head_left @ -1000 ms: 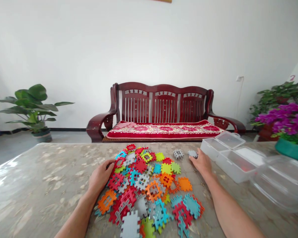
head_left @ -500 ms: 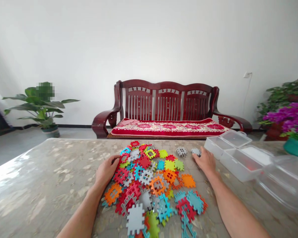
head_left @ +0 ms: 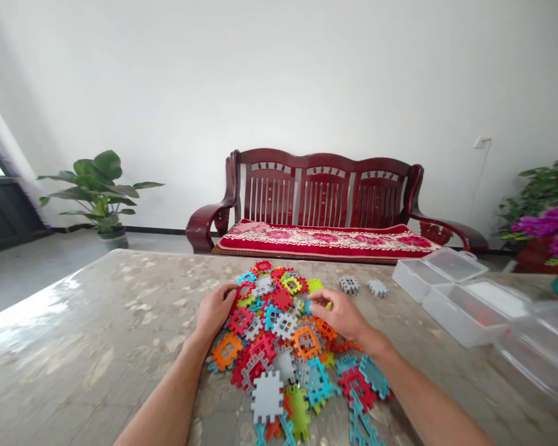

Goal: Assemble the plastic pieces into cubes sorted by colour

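A heap of flat notched plastic building pieces lies on the table, in red, orange, green, blue and grey. At its left edge rests my left hand (head_left: pixel 215 311), fingers loosely curved beside the red pieces (head_left: pixel 240 320) with no piece visibly held; the fingertips are partly hidden. My right hand (head_left: pixel 341 314) reaches over the right side of the heap, fingers apart above a blue piece (head_left: pixel 308 306) and an orange window piece (head_left: pixel 324 328). Two grey pieces, a window piece (head_left: pixel 349 284) and a solid one (head_left: pixel 377 288), lie side by side away from the heap.
Clear plastic boxes (head_left: pixel 456 313) with raised lids stand at the right of the table (head_left: pixel 121 334). Purple flowers (head_left: pixel 551 229) are at the far right. Behind the table are a wooden bench (head_left: pixel 323 192) and a potted plant (head_left: pixel 106 192).
My right hand has left the solid grey piece, which now lies beside the grey window piece, and moved left over the heap. My left hand stays at the heap's edge. The view has turned slightly left.
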### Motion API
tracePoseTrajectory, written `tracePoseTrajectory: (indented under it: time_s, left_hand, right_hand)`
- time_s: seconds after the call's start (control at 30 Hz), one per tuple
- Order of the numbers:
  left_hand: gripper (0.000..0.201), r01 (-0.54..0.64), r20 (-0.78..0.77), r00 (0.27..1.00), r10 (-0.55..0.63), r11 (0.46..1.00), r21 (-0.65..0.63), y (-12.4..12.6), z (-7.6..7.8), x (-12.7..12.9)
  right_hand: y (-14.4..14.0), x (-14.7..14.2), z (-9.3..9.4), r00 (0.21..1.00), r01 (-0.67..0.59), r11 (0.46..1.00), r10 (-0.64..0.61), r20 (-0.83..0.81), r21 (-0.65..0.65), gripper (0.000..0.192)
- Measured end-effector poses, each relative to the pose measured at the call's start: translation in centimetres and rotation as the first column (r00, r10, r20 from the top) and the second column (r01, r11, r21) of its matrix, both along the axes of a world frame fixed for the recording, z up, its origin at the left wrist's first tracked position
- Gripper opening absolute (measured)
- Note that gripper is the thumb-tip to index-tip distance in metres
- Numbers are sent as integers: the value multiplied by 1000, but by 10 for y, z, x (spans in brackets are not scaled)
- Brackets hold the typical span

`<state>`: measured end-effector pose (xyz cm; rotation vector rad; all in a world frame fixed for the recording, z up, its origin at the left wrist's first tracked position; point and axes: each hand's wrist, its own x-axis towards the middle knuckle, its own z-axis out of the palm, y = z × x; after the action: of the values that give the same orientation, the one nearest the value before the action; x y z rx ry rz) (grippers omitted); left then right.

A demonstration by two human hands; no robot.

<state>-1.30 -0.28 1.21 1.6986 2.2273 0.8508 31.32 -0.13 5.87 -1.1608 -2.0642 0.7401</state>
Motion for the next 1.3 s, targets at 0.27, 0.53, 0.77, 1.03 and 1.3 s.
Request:
tracePoseTrajectory:
  time_s: [0.27,0.53,0.77,1.03,1.3]
  left_hand:
    - [36,-6,25,1000,6,1000,0,-1,1,1]
    - [35,-1,20,1000,1,1000,0,-2,3,2]
    - [37,3,4,1000,-3,1000,-20,-1,3,1]
    - [37,0,-16,1000,0,1000,-5,0,1,0]
    - [37,20,6,1000,-20,1000,-13,4,-4,-4]
  right_hand:
    - [-20,-46,7,934,17,1000,-23,357,20,32]
    - [-5,-46,-7,984,-68,957,18,-177,-282,34]
    - [24,43,14,919,253,941,-306,-248,-225,37]
    - [57,153,-36,874,478,869,-485,-32,-123,28]
    - [50,152,-65,861,422,905,-421,287,60,54]
